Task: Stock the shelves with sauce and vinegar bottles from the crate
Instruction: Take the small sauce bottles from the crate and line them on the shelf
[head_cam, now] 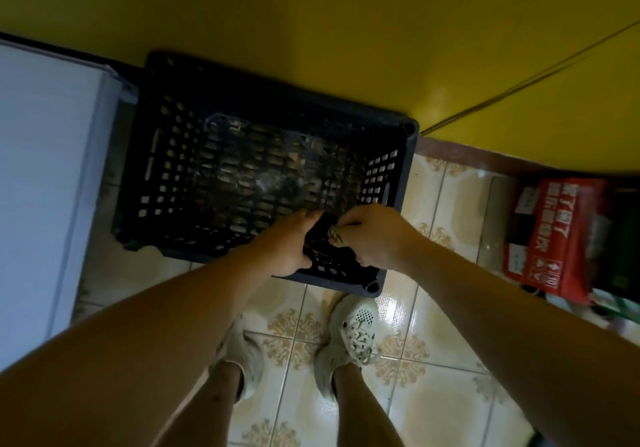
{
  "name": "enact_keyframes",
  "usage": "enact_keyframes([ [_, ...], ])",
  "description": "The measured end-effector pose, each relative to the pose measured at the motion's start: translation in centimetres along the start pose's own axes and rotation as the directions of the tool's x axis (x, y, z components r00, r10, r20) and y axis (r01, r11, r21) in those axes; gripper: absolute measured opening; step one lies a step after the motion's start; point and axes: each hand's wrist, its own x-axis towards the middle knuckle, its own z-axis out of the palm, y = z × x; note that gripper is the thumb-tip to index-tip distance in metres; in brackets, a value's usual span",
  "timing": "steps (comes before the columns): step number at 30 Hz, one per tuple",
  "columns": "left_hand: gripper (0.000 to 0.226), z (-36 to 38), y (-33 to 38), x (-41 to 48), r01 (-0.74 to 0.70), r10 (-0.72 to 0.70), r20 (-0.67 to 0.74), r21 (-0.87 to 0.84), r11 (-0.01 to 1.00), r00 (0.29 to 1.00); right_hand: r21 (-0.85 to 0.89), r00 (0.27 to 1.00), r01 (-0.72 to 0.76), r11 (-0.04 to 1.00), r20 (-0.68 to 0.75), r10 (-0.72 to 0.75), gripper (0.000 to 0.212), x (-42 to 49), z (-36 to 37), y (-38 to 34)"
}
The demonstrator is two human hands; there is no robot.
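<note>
1. My bare forearms fill the bottom of the view, reaching down and forward from both sides.
2. My left hand [289, 245] is curled over the near wall of the crate [166, 155], thumb on the outside, fingers hooked over the rim, so it has hold of the crate itself.
3. My right hand [372, 235] grips the same near rim just beside the left one, fingers closed; a small pale-green thing [335, 233] sits at its fingertips, too blurred for me to name.
4. The crate is dark slotted plastic, standing on the floor just ahead of my feet. I can see its scuffed bottom through the whole inside; no sauce or vinegar bottles show in it.
5. My feet, in pale perforated clogs [353, 335], stand on the patterned floor tiles [450, 394] right behind the crate.
6. To my left a white cabinet [41, 187] stands against the crate's side.
7. To my right a red carton [550, 235] with printed characters lies near the wall.
8. Beyond the crate rises a yellow wall [311, 13].
</note>
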Motion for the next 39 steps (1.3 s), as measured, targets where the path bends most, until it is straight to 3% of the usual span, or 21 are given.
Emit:
enact_keyframes([
  [4, 0.100, -5.8, 2.8, -7.2, -0.126, 0.111, -0.117, -0.132, 0.983, 0.987, 0.347, 1.000, 0.006, 0.938, 0.013, -0.012, 0.023, -8.6, -6.7, -4.1],
  [7, 0.101, -11.9, 6.0, -14.8, -0.217, 0.176, -0.186, -0.233, 0.948, 0.967, 0.457, 0.992, 0.122, 0.881, -0.026, -0.124, 0.021, -17.0, -11.9, -8.3],
  [11, 0.096, -19.6, 12.1, -26.7, -0.322, 0.244, -0.243, -0.371, 0.871, 0.939, 0.560, 0.938, 0.345, 0.754, -0.234, -0.256, 0.033, -28.1, -16.5, -14.9],
  [13, 0.091, -22.1, 15.3, -32.4, -0.394, 0.252, -0.342, -0.457, 0.797, 0.905, 0.561, 0.878, 0.473, 0.680, -0.365, -0.310, 0.039, -32.9, -17.2, -17.9],
  [16, 0.089, -24.3, 19.6, -39.6, -0.502, 0.214, -0.514, -0.524, 0.688, 0.830, 0.440, 0.785, 0.610, 0.659, -0.450, -0.426, 0.017, -38.3, -16.7, -22.1],
  [20, 0.086, -25.3, 23.8, -48.0, -0.599, 0.140, -0.669, -0.529, 0.601, 0.730, 0.313, 0.646, 0.750, 0.582, -0.535, -0.545, 0.006, -44.5, -18.4, -26.4],
  [24, 0.102, -24.6, 27.7, -55.3, -0.670, 0.089, -0.763, -0.497, 0.551, 0.640, 0.218, 0.528, 0.845, 0.489, -0.488, -0.695, 0.015, -51.3, -20.7, -29.0],
  [29, 0.098, -22.3, 31.3, -63.1, -0.757, 0.000, -0.887, -0.394, 0.521, 0.461, 0.129, 0.357, 0.934, 0.333, -0.389, -0.849, 0.020, -59.0, -20.3, -30.8],
  [35, 0.096, -17.3, 30.5, -71.2, -0.783, -0.109, -0.960, -0.272, 0.559, 0.256, 0.053, 0.162, 0.987, 0.154, -0.210, -0.964, 0.022, -66.2, -15.0, -32.8],
  [39, 0.096, -12.9, 28.1, -75.8, -0.758, -0.184, -0.971, -0.236, 0.609, 0.154, 0.021, 0.085, 0.996, 0.083, -0.110, -0.990, 0.018, -69.5, -9.2, -34.0],
])
